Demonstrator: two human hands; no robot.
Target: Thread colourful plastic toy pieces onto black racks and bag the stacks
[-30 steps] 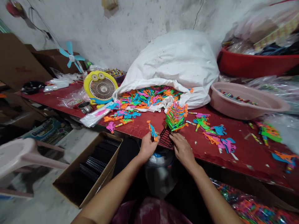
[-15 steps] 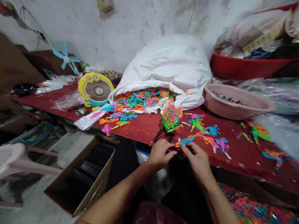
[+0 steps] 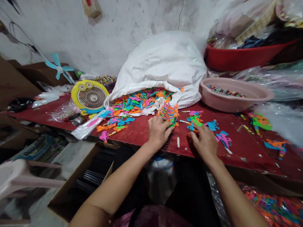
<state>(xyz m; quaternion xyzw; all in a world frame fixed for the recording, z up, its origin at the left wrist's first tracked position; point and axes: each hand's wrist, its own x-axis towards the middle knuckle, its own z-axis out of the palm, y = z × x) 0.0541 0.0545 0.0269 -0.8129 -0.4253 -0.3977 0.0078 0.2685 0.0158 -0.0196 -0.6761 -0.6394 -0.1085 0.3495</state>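
Observation:
My left hand [image 3: 158, 134] is at the left side of a stack of colourful flat plastic figures [image 3: 171, 113], its thumb and fingers closed on the stack's near edge. Under the stack, a black plastic grid [image 3: 167, 143] is partly covered by that hand. My right hand [image 3: 205, 142] reaches over loose plastic figures [image 3: 196, 119] to the right, its thumb and fingers apart beside a blue piece [image 3: 191, 127]. Whether the fingertips touch this piece is hard to tell. More figures [image 3: 142, 99] spill from the mouth of a large white sack [image 3: 163, 60].
A pink basin [image 3: 236, 102] with small colourful parts stands at the right, below a red basin [image 3: 248, 58]. A yellow fan [image 3: 92, 96], a metal cup [image 3: 75, 119] and clear plastic bags [image 3: 88, 126] lie left. A cardboard box [image 3: 71, 192] of black grids stands below the table edge.
Both hands have moved away from the table's front edge and apart: the left to the stack, the right to the loose figures. The blue-and-orange figure formerly between them is no longer there. The view shifted slightly.

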